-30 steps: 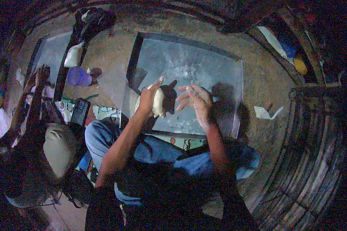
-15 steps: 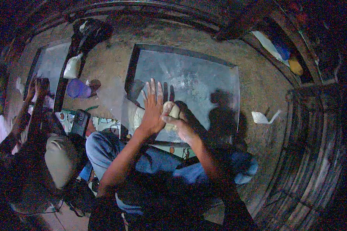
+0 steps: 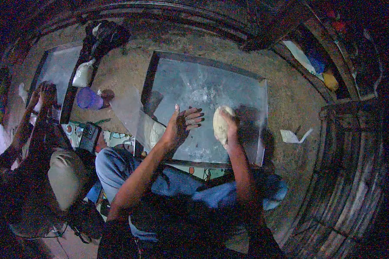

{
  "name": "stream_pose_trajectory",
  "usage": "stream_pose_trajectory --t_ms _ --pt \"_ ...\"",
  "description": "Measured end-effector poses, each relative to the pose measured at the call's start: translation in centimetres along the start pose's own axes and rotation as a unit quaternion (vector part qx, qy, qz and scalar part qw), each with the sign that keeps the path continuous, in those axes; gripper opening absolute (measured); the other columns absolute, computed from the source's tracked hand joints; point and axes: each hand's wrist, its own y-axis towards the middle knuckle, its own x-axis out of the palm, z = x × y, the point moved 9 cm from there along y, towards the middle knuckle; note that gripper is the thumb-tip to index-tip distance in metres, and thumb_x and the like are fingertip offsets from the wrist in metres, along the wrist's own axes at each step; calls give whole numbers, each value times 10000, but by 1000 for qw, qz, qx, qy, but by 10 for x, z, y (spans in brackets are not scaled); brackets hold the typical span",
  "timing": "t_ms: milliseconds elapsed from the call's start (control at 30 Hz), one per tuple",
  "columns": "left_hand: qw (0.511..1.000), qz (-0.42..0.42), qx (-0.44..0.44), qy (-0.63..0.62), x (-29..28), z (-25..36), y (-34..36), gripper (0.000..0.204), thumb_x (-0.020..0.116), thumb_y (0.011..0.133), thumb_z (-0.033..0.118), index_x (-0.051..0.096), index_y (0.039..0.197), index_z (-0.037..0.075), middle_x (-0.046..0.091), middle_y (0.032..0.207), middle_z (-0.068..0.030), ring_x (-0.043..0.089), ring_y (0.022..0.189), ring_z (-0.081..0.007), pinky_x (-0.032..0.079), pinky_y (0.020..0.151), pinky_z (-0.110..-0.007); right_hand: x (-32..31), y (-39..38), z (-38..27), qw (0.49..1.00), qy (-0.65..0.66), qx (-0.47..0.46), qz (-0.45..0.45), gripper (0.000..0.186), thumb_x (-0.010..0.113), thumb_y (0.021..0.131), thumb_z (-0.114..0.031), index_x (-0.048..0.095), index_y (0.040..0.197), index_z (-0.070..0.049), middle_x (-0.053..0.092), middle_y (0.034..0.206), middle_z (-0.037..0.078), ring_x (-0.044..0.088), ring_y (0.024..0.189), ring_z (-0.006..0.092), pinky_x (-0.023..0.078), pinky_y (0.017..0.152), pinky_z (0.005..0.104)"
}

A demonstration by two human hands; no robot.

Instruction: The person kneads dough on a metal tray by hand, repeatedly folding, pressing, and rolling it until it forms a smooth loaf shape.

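Note:
A pale flattened piece of dough (image 3: 221, 124) rests against my right hand (image 3: 231, 126), held upright above a large metal tray (image 3: 246, 88) on the earthen floor. My left hand (image 3: 182, 125) hovers just left of the dough, palm facing it, fingers spread and holding nothing. The tray's surface looks dusted with flour. My knees in blue trousers sit below the tray's near edge.
Another person (image 3: 39, 129) crouches at the left, hands raised over a second metal tray (image 3: 58, 71). A purple cup (image 3: 88, 98), a white bag (image 3: 83, 74) and a dark bundle (image 3: 106, 36) lie between the trays. A scrap of white paper (image 3: 291, 136) lies right of my tray.
My hands were pressed together around the dough half a second ago; now they have parted, the dough staying in the right hand and the left hand opening away to the left.

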Motion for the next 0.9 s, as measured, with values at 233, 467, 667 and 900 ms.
stream_pose_trajectory --t_ms 233,467,667,900 --pt "997 37 57 42 -5 -4 2 791 381 959 628 372 1421 -13 474 1407 -169 460 1288 -272 315 1099 -391 37 -26 -45 947 -217 -237 -23 524 598 935 -394 482 1336 -77 552 1247 108 541 1116 237 445 951 363" --pt "985 79 91 123 -28 15 -12 552 575 944 451 506 1281 20 619 1183 -127 613 1053 -234 496 895 -361 136 -107 -55 792 -384 -330 -342 530 551 961 -347 427 1389 -60 507 1356 181 509 1257 334 419 1029 409" --pt "988 143 27 -49 -33 28 -24 403 631 913 438 572 1004 49 656 872 -109 677 763 -235 568 624 -379 107 -79 -54 948 -110 -49 -295 423 546 977 -321 551 1214 30 688 961 180 686 667 239 548 719 355" --pt "999 9 -35 -16 0 4 -16 627 507 903 638 578 1081 40 659 881 -91 673 755 -214 550 603 -337 72 -48 -47 982 -94 -126 -109 488 515 972 -422 519 1242 -15 621 1132 175 672 878 239 543 734 348"
